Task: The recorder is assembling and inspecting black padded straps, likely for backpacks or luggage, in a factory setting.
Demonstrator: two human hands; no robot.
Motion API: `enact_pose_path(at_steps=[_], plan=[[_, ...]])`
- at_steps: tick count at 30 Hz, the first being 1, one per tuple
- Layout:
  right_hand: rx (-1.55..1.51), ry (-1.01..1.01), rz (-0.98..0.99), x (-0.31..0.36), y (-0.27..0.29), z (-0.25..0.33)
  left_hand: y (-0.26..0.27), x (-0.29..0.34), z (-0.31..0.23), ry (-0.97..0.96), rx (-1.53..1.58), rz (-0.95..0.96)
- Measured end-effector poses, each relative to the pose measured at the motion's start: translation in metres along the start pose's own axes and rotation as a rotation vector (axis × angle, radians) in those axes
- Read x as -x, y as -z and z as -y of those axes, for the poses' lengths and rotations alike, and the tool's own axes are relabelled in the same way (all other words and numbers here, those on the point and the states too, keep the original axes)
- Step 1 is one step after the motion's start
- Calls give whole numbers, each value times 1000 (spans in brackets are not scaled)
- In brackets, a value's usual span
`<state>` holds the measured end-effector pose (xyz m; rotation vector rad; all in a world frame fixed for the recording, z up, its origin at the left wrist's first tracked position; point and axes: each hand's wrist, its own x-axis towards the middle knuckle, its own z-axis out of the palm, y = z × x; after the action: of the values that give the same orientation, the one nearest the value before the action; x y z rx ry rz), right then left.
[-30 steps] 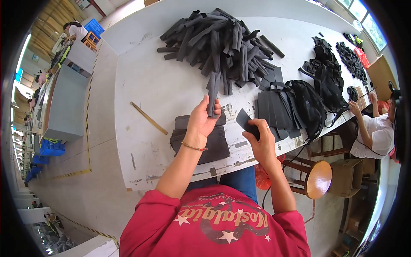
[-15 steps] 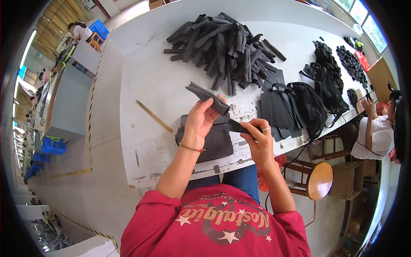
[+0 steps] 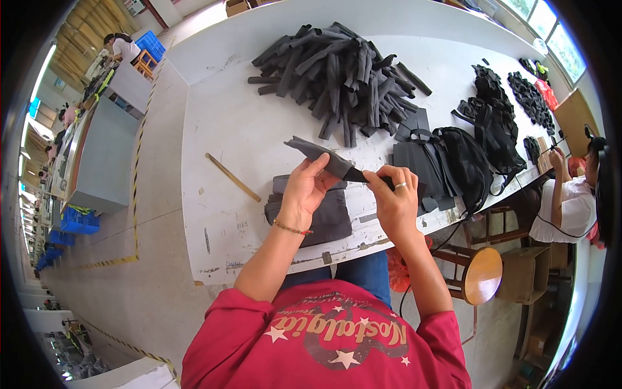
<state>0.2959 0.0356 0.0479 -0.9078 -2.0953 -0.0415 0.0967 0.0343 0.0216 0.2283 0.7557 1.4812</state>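
My left hand (image 3: 303, 193) is closed around a dark grey fabric tube (image 3: 338, 166), thumb on top, above the near part of the table. In my right hand (image 3: 396, 198) is a flat black strip (image 3: 356, 175), pinched between thumb and fingers. The strip's front end meets the tube's right-hand opening; how far it reaches inside is hidden. Beneath my hands lies a stack of folded dark grey fabric (image 3: 327, 223). Farther back is a large heap of similar grey tubes (image 3: 337, 78). To the right of my right hand lie several dark flat panels (image 3: 414, 162).
A thin wooden stick (image 3: 233, 176) lies on the white table (image 3: 214, 129), left of my hands. A black backpack (image 3: 468, 162) and black strapped pieces (image 3: 495, 97) sit along the right. A round stool (image 3: 483, 277) stands below the table edge. Another person (image 3: 565, 204) works at far right.
My right hand has brought the strip up and left against the tube's opening. The tube has shifted slightly right and down with my left hand.
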Motion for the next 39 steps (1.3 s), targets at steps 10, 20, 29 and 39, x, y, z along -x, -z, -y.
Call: enact_pose_path(at_steps=[10, 20, 29, 39], plan=[[-52, -106, -34, -1, -10, 24, -37, 35, 9, -327, -176, 14], [-302, -138, 66, 18, -31, 32, -27, 22, 20, -386, -159, 268], [-330, -71, 35, 10, -38, 36, -23, 16, -10, -379, -193, 139], [-284, -92, 20, 9, -40, 50, -31, 24, 3, -416, -188, 61]])
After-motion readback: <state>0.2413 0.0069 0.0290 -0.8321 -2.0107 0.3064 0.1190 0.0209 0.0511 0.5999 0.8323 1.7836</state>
